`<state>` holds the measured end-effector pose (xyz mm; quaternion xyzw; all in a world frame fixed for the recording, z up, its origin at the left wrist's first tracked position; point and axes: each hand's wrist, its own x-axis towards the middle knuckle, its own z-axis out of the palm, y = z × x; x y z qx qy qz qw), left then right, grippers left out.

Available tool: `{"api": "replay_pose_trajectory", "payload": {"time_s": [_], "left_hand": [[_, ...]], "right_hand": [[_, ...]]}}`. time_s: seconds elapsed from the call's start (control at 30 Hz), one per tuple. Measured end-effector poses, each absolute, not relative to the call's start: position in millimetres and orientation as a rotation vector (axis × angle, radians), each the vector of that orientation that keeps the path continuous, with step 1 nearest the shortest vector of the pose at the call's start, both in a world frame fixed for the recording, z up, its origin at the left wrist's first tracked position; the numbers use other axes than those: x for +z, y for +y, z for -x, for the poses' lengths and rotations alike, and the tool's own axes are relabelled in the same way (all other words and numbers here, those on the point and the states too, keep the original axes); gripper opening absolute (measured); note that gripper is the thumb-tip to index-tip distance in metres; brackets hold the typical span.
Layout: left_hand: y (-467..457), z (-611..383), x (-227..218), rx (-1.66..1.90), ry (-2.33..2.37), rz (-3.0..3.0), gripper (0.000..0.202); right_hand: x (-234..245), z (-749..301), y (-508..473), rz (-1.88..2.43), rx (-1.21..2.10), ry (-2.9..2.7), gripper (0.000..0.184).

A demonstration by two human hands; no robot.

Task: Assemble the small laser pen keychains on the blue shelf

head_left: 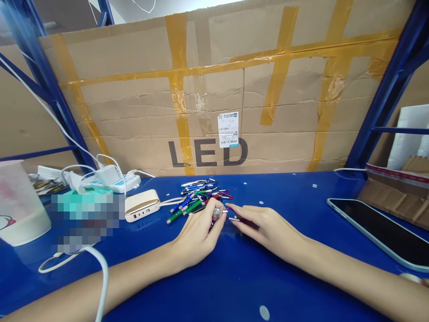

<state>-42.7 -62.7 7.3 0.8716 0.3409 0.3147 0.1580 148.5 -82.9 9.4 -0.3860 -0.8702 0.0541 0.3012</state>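
From the head: glossy blue tabletop (187, 295), one taped brown cardboard sheet (134, 107) behind; slim multicoloured metal tubes (192, 207) heaped, too overlapped to count. Just nearer, pinched in left hand (198, 235), one silver-ended cylinder (216, 213); at right hand (268, 223), one purple clip (228, 208), grip unclear.

1. A blue table (217, 286) is carrying things.
2. Shiny tubes (193, 207) are lying just past the left hand's fingers (208, 212).
3. A white power bank (142, 209) is sitting left of them.
4. A phone (378, 230) is lying far to their right.
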Motion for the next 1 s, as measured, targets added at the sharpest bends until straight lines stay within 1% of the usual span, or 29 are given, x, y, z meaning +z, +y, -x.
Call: {"api": "replay_pose_trajectory", "payload": {"time_s": [0.13, 0.5, 0.7, 1.0], "left_hand": [[-63.6, 43.0, 8.4, 0.868, 0.953, -2.512, 0.011], [-66.1, 43.2, 15.1, 0.726, 0.949, -2.552, 0.012], [-64.3, 43.5, 12.4, 0.732, 0.942, -2.556, 0.011], [-62.9, 43.4, 10.2, 0.694, 0.883, -2.559, 0.013]], "right_hand": [[8.6, -148.4, -82.3, 1.021, 0.274, -2.313, 0.025], [10.4, -149.2, -83.1, 1.014, 0.459, -2.286, 0.029], [13.4, -149.9, -85.4, 1.010, 0.499, -2.286, 0.030], [14.7, -151.9, -85.9, 1.060, 0.617, -2.249, 0.027]]}}
